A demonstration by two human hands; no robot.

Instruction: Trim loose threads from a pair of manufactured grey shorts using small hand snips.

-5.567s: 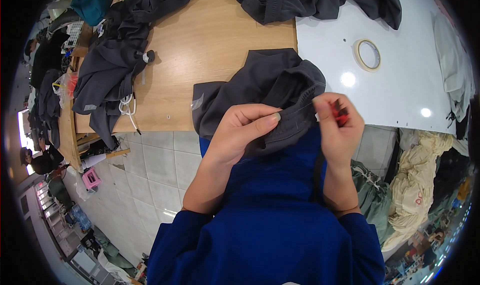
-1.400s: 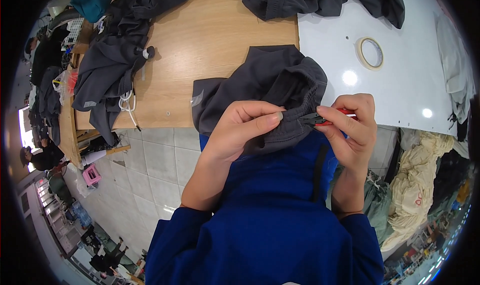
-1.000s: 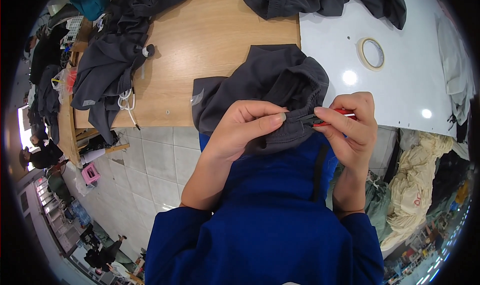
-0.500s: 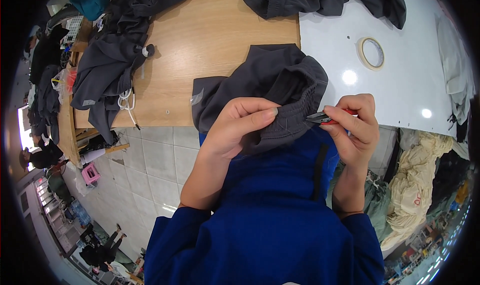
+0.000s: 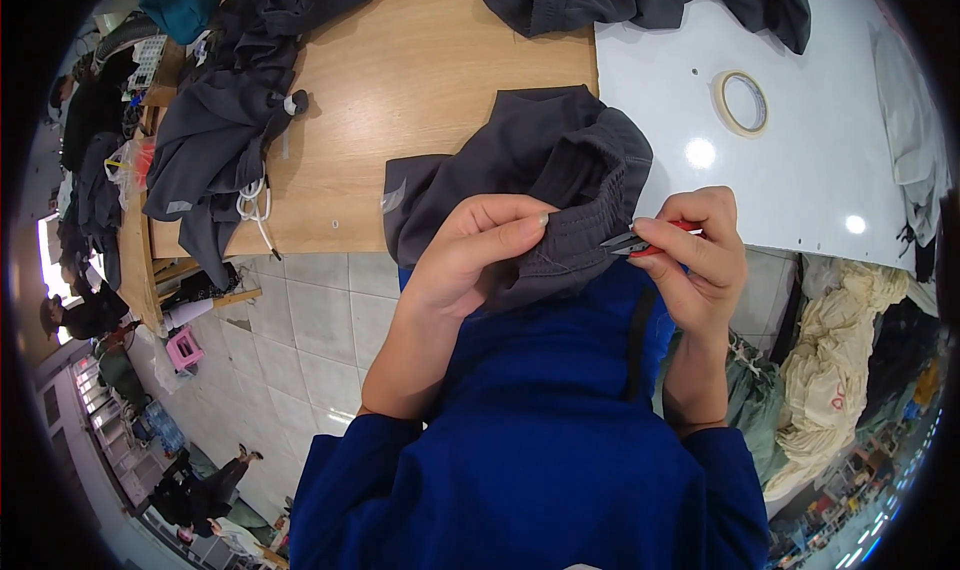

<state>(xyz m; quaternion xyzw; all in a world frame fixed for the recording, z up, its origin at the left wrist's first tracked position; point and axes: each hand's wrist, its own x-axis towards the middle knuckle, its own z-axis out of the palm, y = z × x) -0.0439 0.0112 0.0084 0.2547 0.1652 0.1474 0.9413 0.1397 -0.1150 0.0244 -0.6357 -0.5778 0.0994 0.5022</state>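
Observation:
A dark grey garment [image 5: 470,175] lies bunched at the table's near edge, its gathered elastic waistband [image 5: 578,238] turned toward me. My left hand [image 5: 465,255] is closed on the band, thumb on top and the other fingers partly hidden beneath. In my right hand [image 5: 705,260] is a pair of red-handled thread snips [image 5: 622,245], held between thumb and fingers. Their dark blades stand apart and point left at the band's right side. Fine loose threads show along the cloth there. Whether the blades touch the band, I cannot tell.
More dark grey garments lie at the left [image 5: 210,140] and along the far edge [image 5: 600,0]. A tape roll [image 5: 741,104] rests on the white tabletop [image 5: 680,80]. Cream cloth bundles [image 5: 825,370] are heaped below the right edge. A pink stool [image 5: 183,349] and people stand at far left.
The snips and my right hand have shifted slightly left, and the blades are spread wider. My left hand keeps its hold on the waistband.

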